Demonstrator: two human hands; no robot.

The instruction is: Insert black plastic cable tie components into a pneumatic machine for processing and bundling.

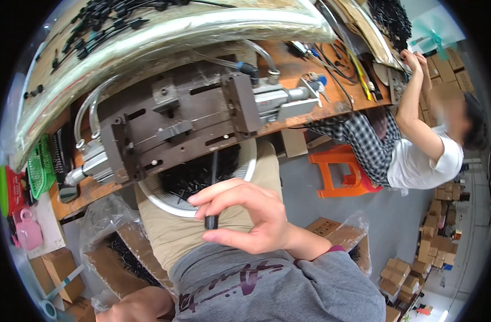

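My right hand (250, 214) is closed around a thin dark rod with a black cylindrical end (211, 221), the thumb below and the fingers above. The rod points away from me over a white round basket (252, 166) on my lap, which holds many small black parts (200, 174). Just beyond the basket stands a dark metal fixture (173, 129) with a silver cylinder at either side. Low at the left, my left hand (135, 308) is beside an opened carton (103, 268) of black pieces; its fingers are cut off by the picture's edge.
On the wooden bench, clear tubes (87, 115) run to the fixture and black parts (103, 21) lie behind it. A green basket (40, 166) and a pink cup (28, 231) sit at the left. Rightward, another person (422, 155) works near an orange stool (339, 172).
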